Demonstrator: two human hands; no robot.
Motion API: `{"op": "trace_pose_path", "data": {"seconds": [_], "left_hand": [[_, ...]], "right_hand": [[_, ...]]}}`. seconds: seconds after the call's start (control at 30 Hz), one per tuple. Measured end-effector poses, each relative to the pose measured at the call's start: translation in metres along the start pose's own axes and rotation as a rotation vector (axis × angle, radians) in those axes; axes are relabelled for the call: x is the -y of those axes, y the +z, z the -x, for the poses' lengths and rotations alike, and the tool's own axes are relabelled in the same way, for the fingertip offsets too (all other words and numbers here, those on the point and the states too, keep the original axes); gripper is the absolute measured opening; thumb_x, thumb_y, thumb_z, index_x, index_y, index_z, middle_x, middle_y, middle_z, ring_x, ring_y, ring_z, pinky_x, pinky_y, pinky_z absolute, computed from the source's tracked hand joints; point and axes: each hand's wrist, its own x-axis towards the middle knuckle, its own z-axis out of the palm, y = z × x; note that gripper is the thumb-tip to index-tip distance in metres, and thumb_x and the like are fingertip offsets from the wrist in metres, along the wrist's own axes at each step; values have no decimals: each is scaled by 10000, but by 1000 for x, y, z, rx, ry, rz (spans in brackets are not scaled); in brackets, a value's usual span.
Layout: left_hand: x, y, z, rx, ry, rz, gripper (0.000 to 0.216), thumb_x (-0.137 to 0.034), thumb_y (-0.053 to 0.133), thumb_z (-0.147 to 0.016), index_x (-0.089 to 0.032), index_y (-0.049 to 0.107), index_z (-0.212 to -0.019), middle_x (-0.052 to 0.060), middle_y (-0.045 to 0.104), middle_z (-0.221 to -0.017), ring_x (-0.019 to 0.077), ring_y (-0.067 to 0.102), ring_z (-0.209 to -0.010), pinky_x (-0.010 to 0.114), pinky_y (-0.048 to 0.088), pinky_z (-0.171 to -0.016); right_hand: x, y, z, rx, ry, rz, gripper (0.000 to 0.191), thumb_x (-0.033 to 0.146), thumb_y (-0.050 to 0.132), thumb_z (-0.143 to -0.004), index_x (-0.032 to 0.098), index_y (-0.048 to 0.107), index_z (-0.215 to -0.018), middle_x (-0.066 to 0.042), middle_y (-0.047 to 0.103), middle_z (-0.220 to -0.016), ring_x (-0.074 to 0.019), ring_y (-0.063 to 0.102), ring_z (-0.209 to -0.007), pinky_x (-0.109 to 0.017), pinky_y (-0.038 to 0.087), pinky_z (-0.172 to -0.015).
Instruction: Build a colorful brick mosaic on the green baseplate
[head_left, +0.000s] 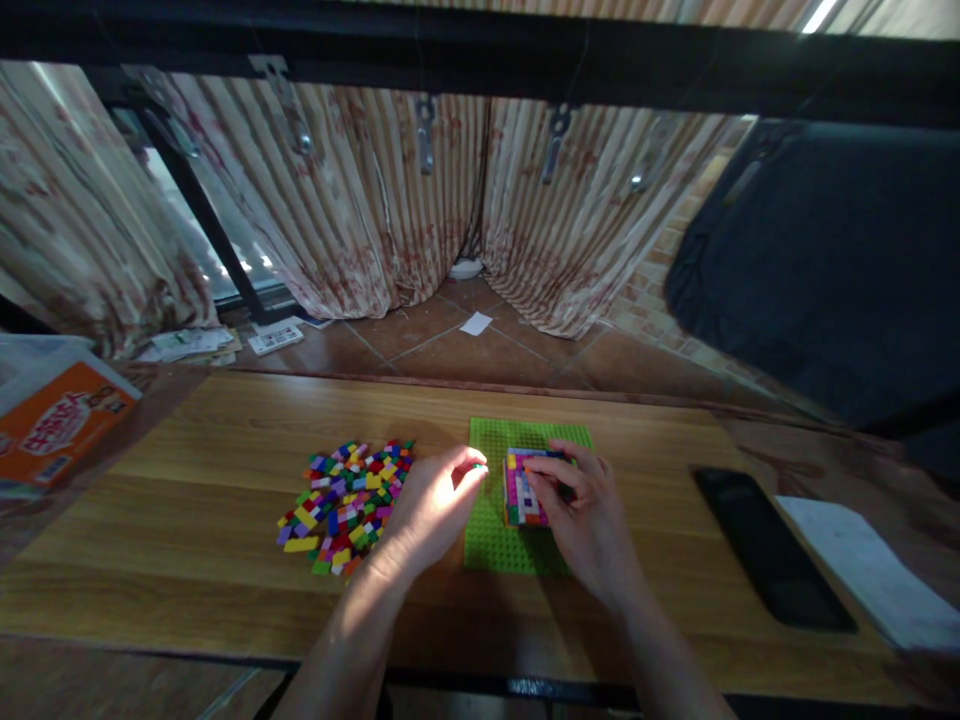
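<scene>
My left hand point(442, 500) is pinched over the left edge of the green baseplate point(491, 548), with a small green toy brick point(478, 466) at its fingertips. On the baseplate sits a block of many-coloured toy bricks point(517, 505), built up in layers. My right hand point(585, 505) reaches over its right side and covers part of it. Thumb and index finger come together on top, at what looks like a small orange brick point(528, 466); whether that brick is pressed in place cannot be made out. Left of my left hand lies a loose pile of mixed toy bricks point(337, 510).
All this is on a wooden table point(187, 520). A black flat device point(772, 550) and a white paper sheet point(870, 570) lie at the right. At the far left stands a plastic box with an orange label point(67, 420). A dark bar point(480, 50) crosses above, before curtains point(360, 200).
</scene>
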Motion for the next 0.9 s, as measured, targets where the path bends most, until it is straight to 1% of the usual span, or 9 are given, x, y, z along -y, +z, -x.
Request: {"op": "trace_pose_path", "data": {"seconds": [0.1,0.2,0.27,0.4,0.5,0.57,0.7,0.9], "left_hand": [[0,0,0,16,-7,-10,212,-321,502,-866,-212,682,-893,8,725,-865,178,651,-804,275,472,-738],[0,-1,1,25,-2,-25,209,-314,491,-875,-216,676,-882,0,723,-854,174,648,-799,269,460,-728],[0,-1,1,25,1,-40,208,-314,489,-877,-219,674,-878,-5,722,-853,171,646,-799,266,454,-728],[2,-1,1,29,1,-56,210,-322,486,-881,-220,670,-886,-8,720,-851,165,643,-788,262,449,-719],[1,-1,1,30,-3,-71,216,-327,484,-879,-217,669,-888,-4,720,-845,168,642,-779,265,447,-704],[0,-1,1,37,-10,-85,223,-331,481,-878,-216,672,-895,2,721,-842,174,642,-774,269,447,-695],[-3,0,1,62,-14,-91,224,-321,478,-876,-219,674,-911,9,726,-871,183,649,-796,275,451,-703],[-4,2,2,52,-3,-69,227,-321,475,-878,-225,676,-925,10,732,-899,192,656,-827,288,463,-738]], "right_hand": [[-2,5,-1,-21,32,20,158,336,598,-823,304,748,-860,-64,607,-1124,-256,504,-1107,-483,416,-939],[-3,8,-2,-50,102,-13,146,321,613,-793,287,749,-830,-67,610,-1111,-257,510,-1110,-481,411,-944],[-4,10,-3,-53,156,-45,142,314,618,-775,277,748,-821,-66,598,-1140,-255,525,-1101,-484,414,-945],[-5,16,-3,-61,281,-138,133,305,628,-741,245,740,-778,-72,556,-1204,-250,557,-1064,-466,454,-905],[-5,18,-4,-84,343,-226,128,298,633,-720,229,733,-760,-73,546,-1208,-247,568,-1055,-441,485,-864],[-3,18,-5,-98,358,-236,124,289,636,-706,224,730,-755,-72,560,-1188,-245,577,-1042,-436,487,-864],[0,17,-8,-105,368,-171,125,266,634,-683,216,729,-748,-79,591,-1152,-247,590,-1020,-431,467,-886],[2,18,-9,-135,367,-176,136,267,616,-667,217,726,-728,-78,604,-1123,-227,608,-940,-390,486,-815]]}}
